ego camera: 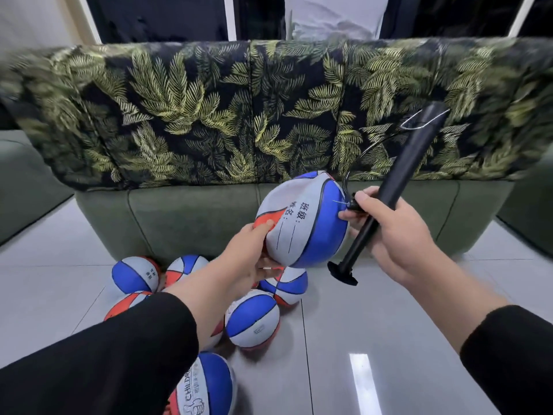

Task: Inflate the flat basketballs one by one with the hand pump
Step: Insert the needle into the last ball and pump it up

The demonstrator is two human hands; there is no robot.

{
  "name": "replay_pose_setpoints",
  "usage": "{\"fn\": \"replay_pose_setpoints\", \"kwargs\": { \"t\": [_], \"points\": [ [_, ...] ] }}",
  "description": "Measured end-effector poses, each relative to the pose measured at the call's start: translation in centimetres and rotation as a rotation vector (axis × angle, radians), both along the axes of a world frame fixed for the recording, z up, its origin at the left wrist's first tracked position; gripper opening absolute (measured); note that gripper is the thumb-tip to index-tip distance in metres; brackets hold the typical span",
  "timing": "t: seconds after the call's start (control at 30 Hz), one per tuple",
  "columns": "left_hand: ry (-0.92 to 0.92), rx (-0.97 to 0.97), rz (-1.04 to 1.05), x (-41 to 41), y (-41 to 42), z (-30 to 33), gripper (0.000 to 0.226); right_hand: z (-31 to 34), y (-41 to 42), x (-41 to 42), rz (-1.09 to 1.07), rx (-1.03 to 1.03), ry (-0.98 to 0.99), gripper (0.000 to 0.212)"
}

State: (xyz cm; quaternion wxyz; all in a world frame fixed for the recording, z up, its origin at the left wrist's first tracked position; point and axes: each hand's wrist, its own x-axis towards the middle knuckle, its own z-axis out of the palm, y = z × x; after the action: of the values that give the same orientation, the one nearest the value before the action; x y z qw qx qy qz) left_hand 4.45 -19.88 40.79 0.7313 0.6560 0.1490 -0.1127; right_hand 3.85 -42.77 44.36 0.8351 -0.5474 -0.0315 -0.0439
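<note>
Left hand (251, 250) grips dented blue-grey-orange basketball (302, 220) aloft before green sofa (191, 217). Right hand (389, 235) clasps slim black hand pump (401, 178), thin hose (368, 151) looping to needle at ball. Six similar rubber balls (253, 319) on glossy tiled floor (389, 339).

Bright, glare streak on floor (365, 381), edges blurred and bowed

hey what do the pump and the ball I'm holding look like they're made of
Pump: probably plastic, going by its smooth, matte black barrel with a soft sheen. Held ball: looks like rubber, with dull blue, grey and orange panels, black seams and printed lettering; its sagging, creased top suggests a soft skin.
</note>
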Motion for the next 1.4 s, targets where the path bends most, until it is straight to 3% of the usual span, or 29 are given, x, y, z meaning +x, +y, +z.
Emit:
{"fn": "replay_pose_setpoints", "kwargs": {
  "t": [0.13,0.33,0.47,0.53,0.63,0.73,0.8,0.93,1.13,1.4],
  "points": [
    [0.039,0.002,0.001,0.2,-1.0,-1.2,0.035,-0.8,0.4,-0.6,-0.014,-0.077,-0.034,0.010],
    [-0.072,0.097,0.011,0.9,-3.2,-1.3,0.042,-1.3,-1.1,0.0,-0.076,-0.078,-0.026,0.012],
    [-0.094,0.183,-0.030,1.9,-3.2,-1.6,0.100,-1.7,-1.8,0.7,-0.094,-0.068,-0.005,0.012],
    [-0.133,0.214,-0.080,1.9,-3.4,-1.9,0.109,-1.8,-1.9,1.1,-0.094,-0.091,-0.006,0.012],
    [-0.239,0.187,-0.206,1.8,-3.5,-2.6,0.093,-1.9,-2.0,1.5,-0.117,-0.124,-0.014,0.013],
    [-0.323,0.357,-0.310,2.1,-3.0,-3.2,0.072,-1.7,-2.5,1.8,-0.136,-0.102,-0.006,0.012],
    [-0.337,0.422,-0.302,2.1,-3.0,-3.1,0.061,-1.6,-2.7,1.8,-0.136,-0.088,0.001,0.013],
    [-0.272,0.295,-0.162,1.4,-3.0,-2.0,0.022,-1.5,-2.7,1.6,-0.100,-0.110,-0.011,0.015],
    [-0.107,0.258,-0.063,0.7,-3.2,-1.8,0.035,-1.4,-1.6,0.9,-0.059,-0.171,-0.035,0.014],
    [-0.026,0.130,0.004,0.9,-2.9,-1.3,0.056,-2.0,-0.9,0.4,-0.032,-0.238,-0.023,0.015]
  ]
}}
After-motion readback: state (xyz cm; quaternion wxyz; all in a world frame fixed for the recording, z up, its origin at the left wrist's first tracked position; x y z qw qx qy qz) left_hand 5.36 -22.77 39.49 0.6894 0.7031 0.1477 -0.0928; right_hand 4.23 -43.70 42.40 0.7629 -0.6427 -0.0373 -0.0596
